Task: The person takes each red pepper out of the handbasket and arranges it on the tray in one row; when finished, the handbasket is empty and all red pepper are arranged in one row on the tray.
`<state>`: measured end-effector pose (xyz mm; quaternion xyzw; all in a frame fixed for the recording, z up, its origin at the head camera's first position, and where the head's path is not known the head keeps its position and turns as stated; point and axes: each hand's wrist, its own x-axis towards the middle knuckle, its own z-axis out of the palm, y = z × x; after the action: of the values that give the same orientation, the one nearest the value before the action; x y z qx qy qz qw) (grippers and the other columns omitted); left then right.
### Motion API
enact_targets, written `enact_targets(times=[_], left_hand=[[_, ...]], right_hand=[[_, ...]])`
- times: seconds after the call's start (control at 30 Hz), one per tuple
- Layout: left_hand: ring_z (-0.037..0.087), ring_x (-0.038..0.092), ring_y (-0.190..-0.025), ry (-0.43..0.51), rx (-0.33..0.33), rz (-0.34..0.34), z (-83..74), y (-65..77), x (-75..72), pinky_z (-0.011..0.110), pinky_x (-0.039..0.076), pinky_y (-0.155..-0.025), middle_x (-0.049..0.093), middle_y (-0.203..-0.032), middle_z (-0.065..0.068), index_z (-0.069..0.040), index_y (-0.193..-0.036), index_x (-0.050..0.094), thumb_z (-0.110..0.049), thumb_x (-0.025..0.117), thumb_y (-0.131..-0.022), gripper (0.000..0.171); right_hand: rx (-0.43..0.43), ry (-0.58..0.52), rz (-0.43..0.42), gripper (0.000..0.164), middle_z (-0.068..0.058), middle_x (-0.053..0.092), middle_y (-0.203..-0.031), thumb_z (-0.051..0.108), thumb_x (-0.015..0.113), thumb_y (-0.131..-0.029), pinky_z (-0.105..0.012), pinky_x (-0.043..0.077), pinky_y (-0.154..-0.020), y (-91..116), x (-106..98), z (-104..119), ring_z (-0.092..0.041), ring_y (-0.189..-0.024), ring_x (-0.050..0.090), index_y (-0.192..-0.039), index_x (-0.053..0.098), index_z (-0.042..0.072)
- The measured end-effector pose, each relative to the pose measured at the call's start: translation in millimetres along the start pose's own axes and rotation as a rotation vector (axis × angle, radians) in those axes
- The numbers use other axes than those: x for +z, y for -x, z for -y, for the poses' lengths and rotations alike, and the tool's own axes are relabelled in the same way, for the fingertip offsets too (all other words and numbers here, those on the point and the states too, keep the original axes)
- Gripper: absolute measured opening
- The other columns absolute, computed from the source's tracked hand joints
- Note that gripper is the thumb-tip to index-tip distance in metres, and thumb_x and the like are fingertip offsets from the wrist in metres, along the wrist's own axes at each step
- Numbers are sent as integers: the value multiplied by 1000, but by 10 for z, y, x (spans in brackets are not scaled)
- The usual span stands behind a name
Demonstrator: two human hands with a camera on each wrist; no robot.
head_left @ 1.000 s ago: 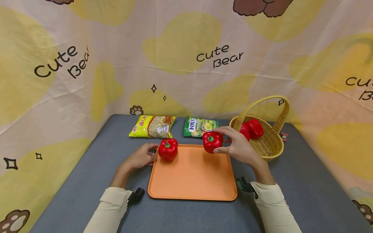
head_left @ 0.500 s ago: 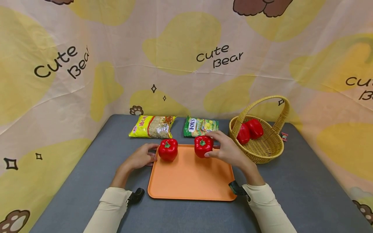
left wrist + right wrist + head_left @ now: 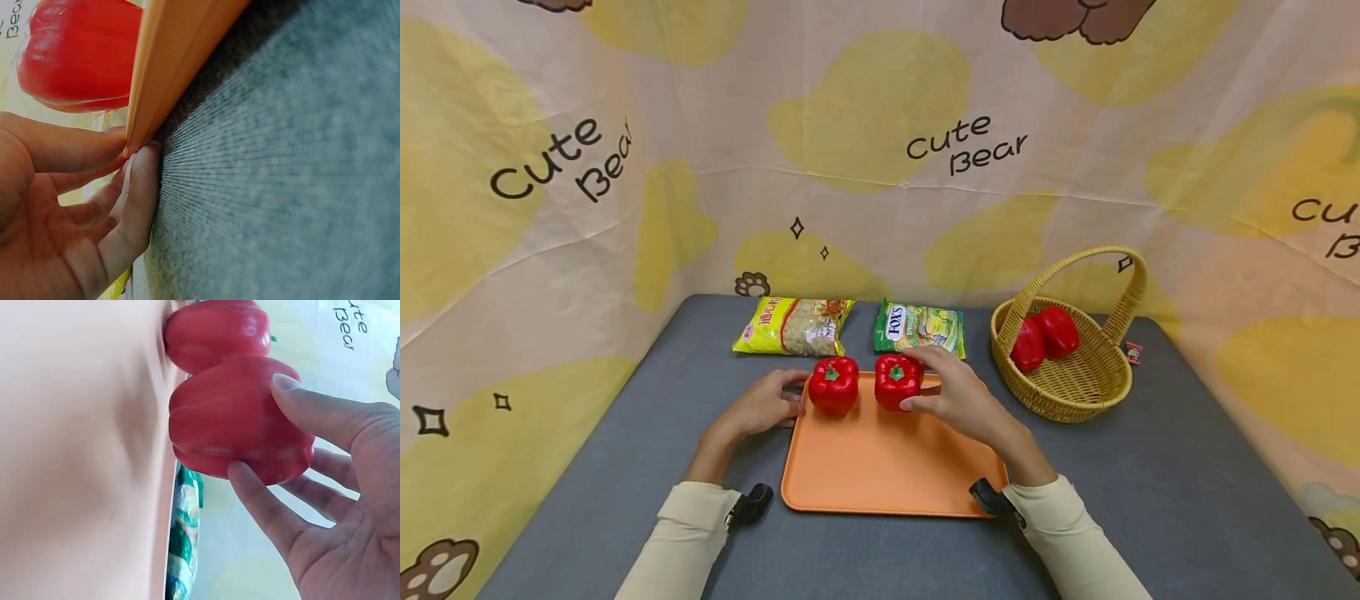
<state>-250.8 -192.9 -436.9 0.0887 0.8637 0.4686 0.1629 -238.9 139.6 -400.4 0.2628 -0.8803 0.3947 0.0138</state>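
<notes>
My right hand (image 3: 958,396) grips a red bell pepper (image 3: 897,385) with thumb and fingers spread around it, close over the back of the orange tray (image 3: 887,475). Its green stem faces up. A second red bell pepper (image 3: 832,387) sits on the tray's back left corner, just left of the held one. My left hand (image 3: 763,404) is at the tray's left edge. In the left wrist view the thumb and fingers (image 3: 139,187) pinch the tray's rim (image 3: 162,69). The right wrist view shows the held pepper (image 3: 237,419) overlapping the other pepper (image 3: 219,334).
A yellow wicker basket (image 3: 1082,392) with two red peppers (image 3: 1056,332) in it stands at the back right. Behind the tray lie a yellow food bag (image 3: 793,327) and a green FOX'S bag (image 3: 917,327). A small red wrapper (image 3: 1133,353) lies right of the basket.
My right hand has carried its bell pepper left and slightly down, from the tray's back right to beside the other pepper. The left hand has stayed at the tray's edge.
</notes>
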Motion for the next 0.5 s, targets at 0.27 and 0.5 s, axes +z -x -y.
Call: enact_targets(times=[0.27, 0.5], left_hand=[[31, 69, -115, 8, -13, 1, 0, 0, -3, 37, 66, -81, 53, -152, 28, 8, -154, 45, 4, 58, -97, 59], [34, 68, -118, 11, 6, 11, -17, 9, -5, 38, 66, -81, 52, -153, 30, 10, -154, 44, 4, 59, -97, 59]], right_hand=[[-5, 39, 0, 76, -8, 63, -141, 19, 91, -84, -50, 56, -105, -24, 84, 29, -29, -126, 62, -151, 56, 6], [14, 51, 5, 76, -9, 59, -147, 20, 90, -86, -51, 54, -109, -38, 126, 23, -30, -133, 58, -152, 55, 6]])
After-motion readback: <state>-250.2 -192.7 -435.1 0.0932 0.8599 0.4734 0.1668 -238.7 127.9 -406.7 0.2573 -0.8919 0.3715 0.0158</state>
